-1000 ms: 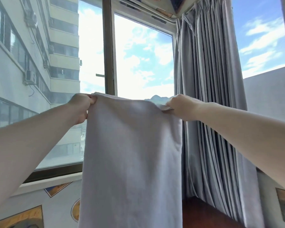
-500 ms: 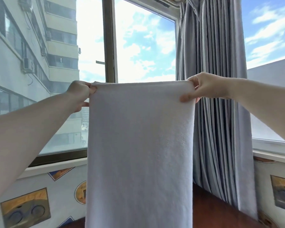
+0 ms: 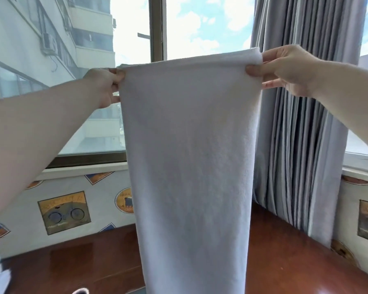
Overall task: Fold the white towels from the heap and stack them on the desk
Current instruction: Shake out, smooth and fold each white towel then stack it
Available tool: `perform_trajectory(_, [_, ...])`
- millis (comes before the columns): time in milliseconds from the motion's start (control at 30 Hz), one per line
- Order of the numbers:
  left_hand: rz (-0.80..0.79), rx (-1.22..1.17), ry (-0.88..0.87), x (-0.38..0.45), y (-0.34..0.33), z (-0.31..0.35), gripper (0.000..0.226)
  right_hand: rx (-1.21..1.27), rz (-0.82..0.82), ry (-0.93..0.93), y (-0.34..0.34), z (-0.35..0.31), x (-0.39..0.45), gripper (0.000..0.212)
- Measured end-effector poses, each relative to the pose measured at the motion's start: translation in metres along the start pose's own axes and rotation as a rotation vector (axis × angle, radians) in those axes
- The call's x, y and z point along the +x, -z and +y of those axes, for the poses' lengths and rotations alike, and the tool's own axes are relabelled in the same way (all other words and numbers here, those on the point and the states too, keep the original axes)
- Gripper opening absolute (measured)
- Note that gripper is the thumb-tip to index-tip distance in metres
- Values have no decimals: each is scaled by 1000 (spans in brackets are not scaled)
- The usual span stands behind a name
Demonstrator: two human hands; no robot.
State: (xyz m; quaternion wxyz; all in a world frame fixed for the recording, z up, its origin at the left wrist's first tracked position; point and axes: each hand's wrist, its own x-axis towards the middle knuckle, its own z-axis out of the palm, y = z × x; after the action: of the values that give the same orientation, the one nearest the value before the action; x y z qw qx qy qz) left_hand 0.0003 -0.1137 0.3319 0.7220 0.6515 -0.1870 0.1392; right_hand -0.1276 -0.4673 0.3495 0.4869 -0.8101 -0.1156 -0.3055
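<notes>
Hanging upright at centre frame, the white towel [image 3: 189, 162] is pinched at its top corners by the left hand [image 3: 103, 87] at nine o'clock and the right hand [image 3: 285, 68] at two o'clock. Folding appears under way; no finished stack shows on the desk [image 3: 83, 264] at six o'clock.

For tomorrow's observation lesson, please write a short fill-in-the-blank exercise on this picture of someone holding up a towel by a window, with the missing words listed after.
1. Both hands hold up a white towel by its ____ edge.
2. The right hand pinches the towel in front of the grey ____.
3. The left hand grips the towel's corner in front of the ____.
4. Below the towel lies a glossy brown ____.

Missing words: top; curtain; window; desk
</notes>
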Motion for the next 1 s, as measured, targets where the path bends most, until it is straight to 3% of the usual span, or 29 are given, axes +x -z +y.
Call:
perform_trajectory(300, [11,40,31,-13,-8,-14,11,43,-57,-60,3,41,-4,10])
perform_trajectory(500, [4,56,73,-9,-17,-26,13,38,29,-38,-1,64,5,5])
perform_trajectory(733, [-88,95,144,-9,-34,-55,10,143,151,-281,-17,112,-2,18])
perform_trajectory(900, [-42,20,219,-40,-48,-99,11,213,191,-431,-35,155,-7,9])
perform_trajectory(1000, [-24,-40,294,-65,-79,-136,17,210,185,-484,-31,205,-12,19])
